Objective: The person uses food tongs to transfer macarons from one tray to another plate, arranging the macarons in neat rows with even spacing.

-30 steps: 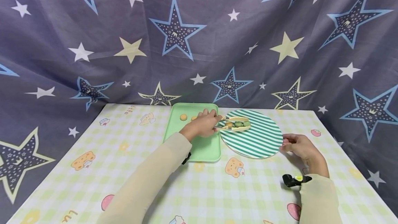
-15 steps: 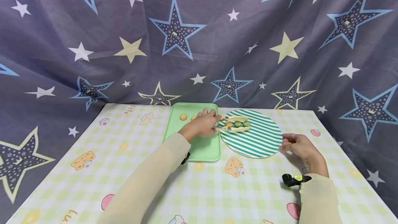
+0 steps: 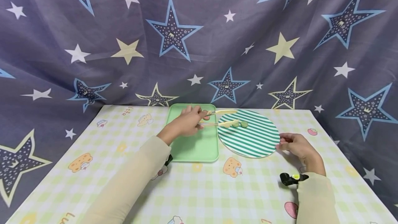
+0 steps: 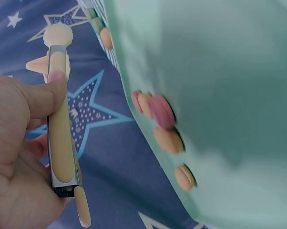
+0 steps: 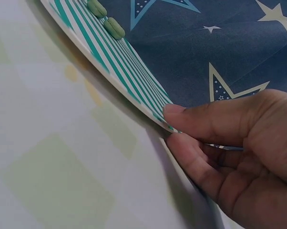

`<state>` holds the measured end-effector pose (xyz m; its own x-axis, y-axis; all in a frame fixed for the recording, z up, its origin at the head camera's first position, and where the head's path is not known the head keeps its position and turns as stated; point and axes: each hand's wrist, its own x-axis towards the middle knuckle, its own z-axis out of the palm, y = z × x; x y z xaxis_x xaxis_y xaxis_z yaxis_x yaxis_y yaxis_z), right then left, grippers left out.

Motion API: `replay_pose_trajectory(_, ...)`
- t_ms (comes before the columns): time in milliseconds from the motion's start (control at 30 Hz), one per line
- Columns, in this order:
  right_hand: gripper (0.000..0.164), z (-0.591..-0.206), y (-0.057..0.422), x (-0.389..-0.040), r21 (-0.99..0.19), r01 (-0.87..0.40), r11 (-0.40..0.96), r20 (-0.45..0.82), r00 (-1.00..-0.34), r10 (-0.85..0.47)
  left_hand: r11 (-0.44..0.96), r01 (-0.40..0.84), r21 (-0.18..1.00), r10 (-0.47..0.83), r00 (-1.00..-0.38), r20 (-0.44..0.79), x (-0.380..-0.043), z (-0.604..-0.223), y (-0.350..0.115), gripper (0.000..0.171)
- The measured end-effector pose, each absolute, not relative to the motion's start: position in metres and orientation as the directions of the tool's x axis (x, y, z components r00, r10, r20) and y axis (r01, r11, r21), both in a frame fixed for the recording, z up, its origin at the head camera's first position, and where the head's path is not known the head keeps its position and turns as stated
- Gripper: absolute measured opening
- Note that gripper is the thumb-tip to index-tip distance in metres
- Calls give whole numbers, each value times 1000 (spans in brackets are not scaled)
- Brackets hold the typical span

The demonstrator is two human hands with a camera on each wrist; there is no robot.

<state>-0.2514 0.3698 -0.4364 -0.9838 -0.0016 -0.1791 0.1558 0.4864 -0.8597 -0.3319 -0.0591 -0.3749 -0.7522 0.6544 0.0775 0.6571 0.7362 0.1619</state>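
My left hand (image 3: 186, 122) grips cream-and-metal tongs (image 4: 62, 119) above the green tray (image 3: 194, 151). The two tong arms stand apart, with nothing between their tips, which reach over the left edge of the round green-and-white striped plate (image 3: 255, 144). On that plate sit green macarons (image 3: 244, 124) in a row, with an orange macaron (image 4: 106, 38) at the row's left end. In the right wrist view my right hand (image 5: 239, 148) pinches the plate's rim between thumb and fingers.
Pink macarons (image 4: 161, 112) and orange macarons (image 4: 185, 177) lie along one side of the tray, partly hidden by my left hand in the head view. A checked tablecloth (image 3: 192, 196) covers the table. A star-print curtain (image 3: 199, 44) hangs behind it.
My left hand and the tongs have drawn back left from the macarons on the plate, and the tong tips have spread wider. My right hand stays at the plate's rim.
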Motion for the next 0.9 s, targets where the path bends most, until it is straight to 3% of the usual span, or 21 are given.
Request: replay_pose_trajectory(900,66,-438,369,-251,-838,120,533,-148,-989,-9,802,595,60,586,-802,115,-308,-384,-183,58)
